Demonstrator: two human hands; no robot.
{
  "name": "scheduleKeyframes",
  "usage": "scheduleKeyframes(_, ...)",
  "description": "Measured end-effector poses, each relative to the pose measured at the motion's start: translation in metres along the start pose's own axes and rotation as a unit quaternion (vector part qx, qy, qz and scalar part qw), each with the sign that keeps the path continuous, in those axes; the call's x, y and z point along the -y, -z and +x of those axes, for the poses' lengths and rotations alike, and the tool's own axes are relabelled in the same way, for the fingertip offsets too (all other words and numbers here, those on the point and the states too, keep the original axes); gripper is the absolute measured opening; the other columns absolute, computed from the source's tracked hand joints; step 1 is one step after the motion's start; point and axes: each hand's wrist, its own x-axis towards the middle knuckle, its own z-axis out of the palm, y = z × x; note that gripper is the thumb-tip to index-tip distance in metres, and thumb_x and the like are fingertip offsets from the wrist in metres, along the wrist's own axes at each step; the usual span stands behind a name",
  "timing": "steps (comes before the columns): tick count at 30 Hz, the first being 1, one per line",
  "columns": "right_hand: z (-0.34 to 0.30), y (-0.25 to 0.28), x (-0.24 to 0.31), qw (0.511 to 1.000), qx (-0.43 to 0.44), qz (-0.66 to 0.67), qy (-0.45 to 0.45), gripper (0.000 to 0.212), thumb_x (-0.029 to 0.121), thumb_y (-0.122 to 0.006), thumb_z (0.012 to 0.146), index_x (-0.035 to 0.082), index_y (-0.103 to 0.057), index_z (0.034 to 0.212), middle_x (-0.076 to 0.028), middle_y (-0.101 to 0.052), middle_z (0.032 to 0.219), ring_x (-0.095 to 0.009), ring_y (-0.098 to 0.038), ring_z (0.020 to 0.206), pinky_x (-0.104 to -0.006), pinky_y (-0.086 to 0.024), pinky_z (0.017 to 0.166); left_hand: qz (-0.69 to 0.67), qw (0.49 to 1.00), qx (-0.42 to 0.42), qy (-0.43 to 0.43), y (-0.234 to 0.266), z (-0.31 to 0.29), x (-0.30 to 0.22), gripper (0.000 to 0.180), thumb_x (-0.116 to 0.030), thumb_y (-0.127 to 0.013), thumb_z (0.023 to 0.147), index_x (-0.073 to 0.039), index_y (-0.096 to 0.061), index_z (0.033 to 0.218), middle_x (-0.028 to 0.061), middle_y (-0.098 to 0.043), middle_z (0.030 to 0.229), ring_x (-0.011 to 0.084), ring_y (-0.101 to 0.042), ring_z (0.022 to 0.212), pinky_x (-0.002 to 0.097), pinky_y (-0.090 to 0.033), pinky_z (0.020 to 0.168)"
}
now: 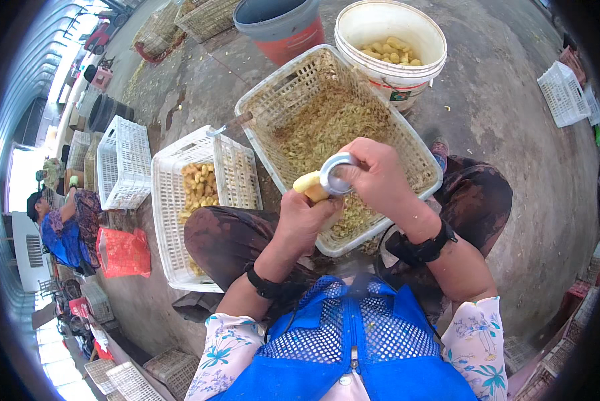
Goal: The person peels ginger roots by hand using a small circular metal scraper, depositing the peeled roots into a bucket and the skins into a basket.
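Observation:
My left hand point(298, 219) is closed around a pale yellow root piece point(306, 183), which looks peeled; its exact kind is hard to tell. A grey ring-shaped peeler point(328, 175) is gripped in my right hand point(380, 175), its loop against the root piece. Both hands are above a large white plastic crate point(333, 251) holding yellowish-brown peelings point(313, 127). A knife with a wooden handle point(236, 122) lies across that crate's left rim. To the left, a second white crate point(163, 220) contains many yellow root pieces point(198, 184).
Beyond the peelings crate stand a white bucket point(353, 40) of yellow pieces and a grey-and-red bucket point(288, 47). At left are a white crate point(123, 167), a red sack point(124, 252) and another seated person point(66, 224). More crates point(561, 93) stand at the right.

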Motion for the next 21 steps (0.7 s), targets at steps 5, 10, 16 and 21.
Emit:
scheduleKeyframes(5, 0.006, 0.032, 0.003, 0.993, -0.027, -0.097, -0.066, 0.016, 0.001, -0.072, 0.083, 0.000, -0.059, 0.074, -0.002, -0.055, 0.064, -0.009, -0.051, 0.061, -0.0320, -0.040, 0.054, -0.092, 0.995, 0.038, 0.029, 0.002, 0.000, -0.014, 0.030, 0.002, -0.069, 0.084, 0.004, -0.065, 0.114, 0.0054, -0.071, 0.099, 0.0147, -0.068, 0.085, 0.0289, -0.056, 0.077)
scheduleKeyframes(10, -0.003, 0.019, 0.019, 0.984, 0.049, 0.146, -0.090, 0.014, 0.004, -0.073, 0.086, -0.001, -0.071, 0.098, -0.001, -0.067, 0.086, -0.007, -0.059, 0.077, -0.0250, -0.049, 0.069, 0.153, 0.982, 0.035, -0.102, 0.008, 0.003, 0.009, 0.041, 0.000, -0.073, 0.085, 0.000, -0.062, 0.124, 0.0077, -0.071, 0.108, 0.0140, -0.068, 0.095, 0.0309, -0.055, 0.084)
scheduleKeyframes(16, -0.002, 0.027, 0.006, 0.989, 0.080, 0.065, -0.103, 0.011, 0.006, -0.072, 0.086, -0.002, -0.071, 0.092, -0.001, -0.066, 0.079, -0.006, -0.058, 0.073, -0.0262, -0.048, 0.065, 0.234, 0.949, 0.035, -0.206, 0.004, 0.001, 0.008, 0.040, 0.000, -0.076, 0.082, -0.003, -0.066, 0.120, 0.0101, -0.072, 0.105, 0.0174, -0.069, 0.093, 0.0310, -0.055, 0.084)
scheduleKeyframes(21, -0.003, 0.035, 0.013, 0.989, 0.085, 0.036, -0.114, 0.012, 0.007, -0.073, 0.085, -0.004, -0.070, 0.090, -0.002, -0.065, 0.077, -0.007, -0.058, 0.072, -0.0269, -0.047, 0.063, 0.332, 0.879, 0.035, -0.340, 0.011, 0.011, 0.012, 0.045, -0.003, -0.077, 0.076, -0.003, -0.066, 0.120, 0.0161, -0.071, 0.110, 0.0347, -0.068, 0.098, 0.0396, -0.053, 0.085)
